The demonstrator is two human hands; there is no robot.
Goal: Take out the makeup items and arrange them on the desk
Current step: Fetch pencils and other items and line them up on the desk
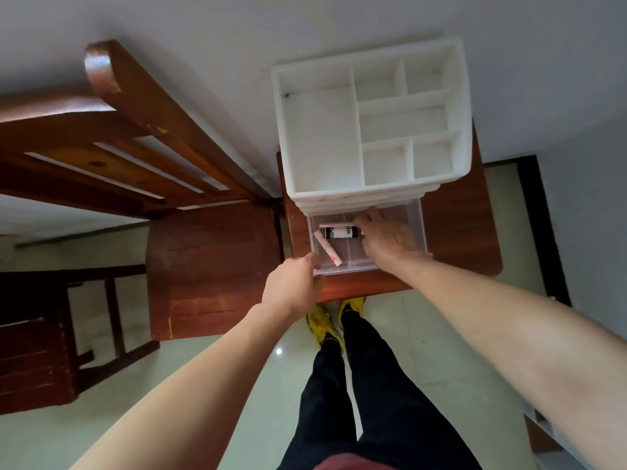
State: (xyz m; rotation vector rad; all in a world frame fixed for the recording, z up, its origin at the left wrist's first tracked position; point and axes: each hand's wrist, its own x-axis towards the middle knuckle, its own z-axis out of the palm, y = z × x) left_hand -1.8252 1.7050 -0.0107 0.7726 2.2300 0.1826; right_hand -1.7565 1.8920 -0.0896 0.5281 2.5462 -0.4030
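A white plastic organizer (369, 130) with several top compartments stands on a small wooden table (464, 232). Its clear drawer (346, 268) is pulled out toward me. Inside lie a black tube with a white label (339, 232) and a slim pink tube (327, 252). My left hand (293, 283) grips the drawer's front left corner. My right hand (383, 235) reaches into the drawer, with its fingers at the right end of the black tube; whether they hold it is hidden.
A wooden chair (203, 259) stands left of the table, its backrest against the wall. More dark wooden furniture (34, 351) sits at far left. My legs and yellow shoes (322, 320) stand on the pale tiled floor below the table.
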